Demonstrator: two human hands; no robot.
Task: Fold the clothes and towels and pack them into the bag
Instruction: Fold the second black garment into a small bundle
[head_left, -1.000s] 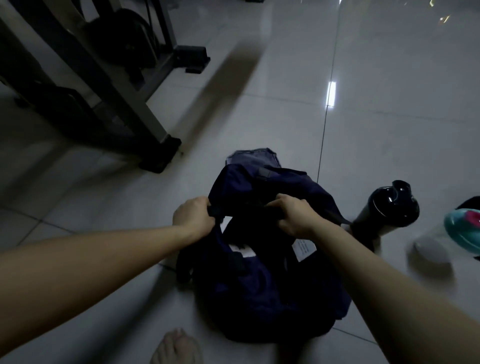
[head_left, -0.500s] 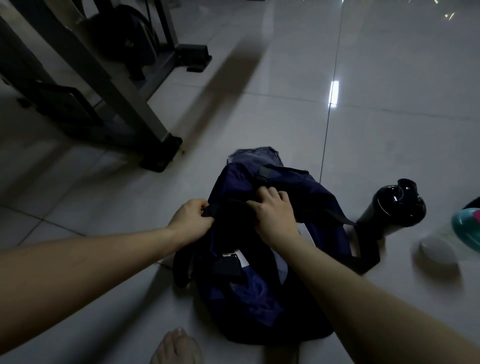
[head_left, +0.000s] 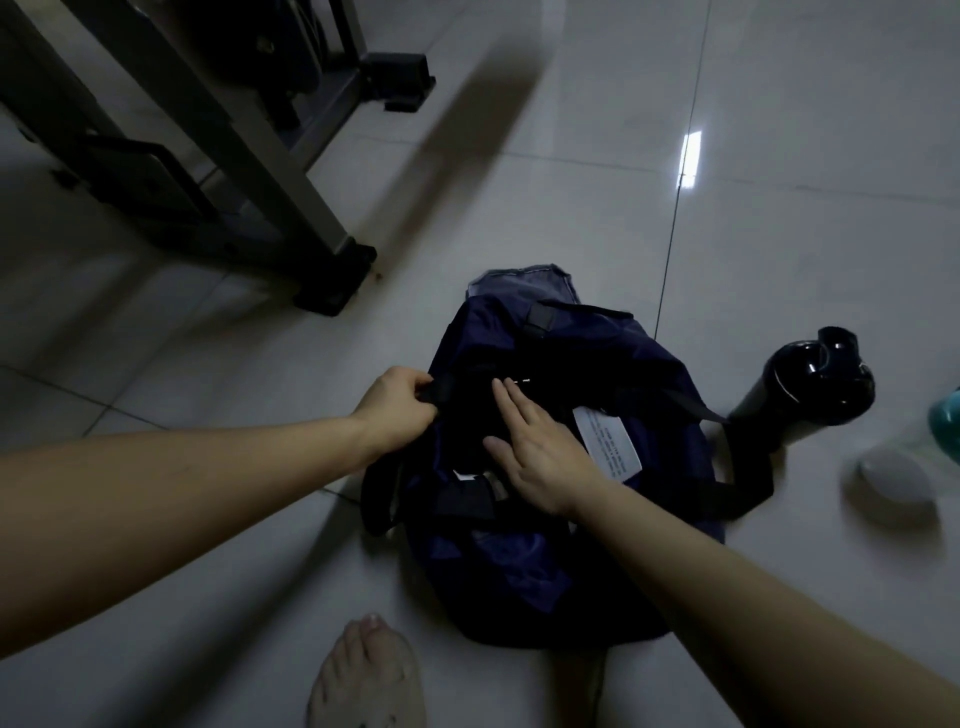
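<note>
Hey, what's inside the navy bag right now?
The navy bag is open at the top, but its inside is dark. The right hand lies flat over the opening and the left hand grips its edge. A white label shows; any clothes inside can't be made out.

Two bare forearms enter from the lower corners, no sleeves visible up to the frame edge on either side. Bare left hand (head_left: 397, 410): no ring, watch or band seen at wrist or fingers. Bare right hand (head_left: 540, 452): likewise unadorned, wrist plain; nails short, unpainted as far as the dim light allows. One bare foot (head_left: 366, 675) at the bottom edge, no sock or shoe, toes and toenails visible, a few small dark specks on its top. No clothing shows anywhere in view. Low light; fine detail is hard to read.
</note>
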